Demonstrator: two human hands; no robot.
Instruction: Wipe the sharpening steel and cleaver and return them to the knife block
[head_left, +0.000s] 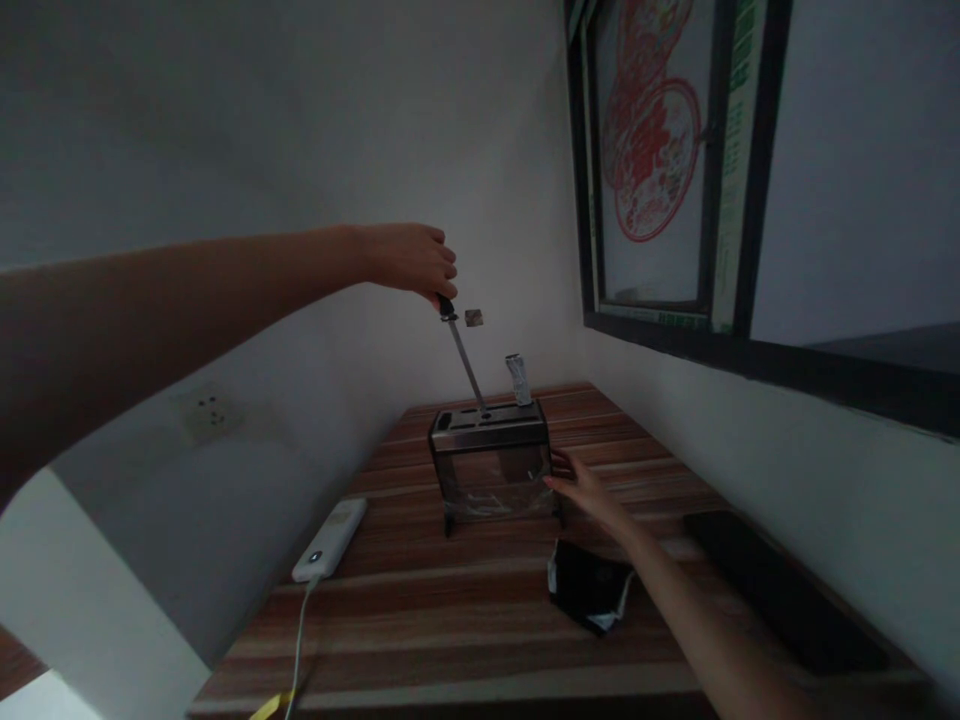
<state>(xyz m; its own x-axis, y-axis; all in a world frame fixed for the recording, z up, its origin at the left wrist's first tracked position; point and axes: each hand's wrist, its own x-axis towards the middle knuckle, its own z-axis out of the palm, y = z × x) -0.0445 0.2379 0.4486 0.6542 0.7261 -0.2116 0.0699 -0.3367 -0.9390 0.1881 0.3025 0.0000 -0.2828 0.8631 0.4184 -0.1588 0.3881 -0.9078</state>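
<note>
Raised over the table, my left hand [416,262] is wrapped round the black handle of a sharpening steel [466,365]. Its grey rod slants down, and the tip is in the slotted top of a knife block [491,435]. The block stands upright, with a dark frame and clear front. At its right side, my right hand [577,480] grips the edge, thumb at the front and the other fingers partly hidden. A crumpled silvery strip [517,380] sticks up at the right end of the block's top.
A black wallet-like item [590,587] lies in front of the block. To the left is a white power bank [330,540] with a cable. A dark flat slab [784,590] lies along the right edge of the striped wooden table [420,610]. A framed window [652,150] overhangs the right.
</note>
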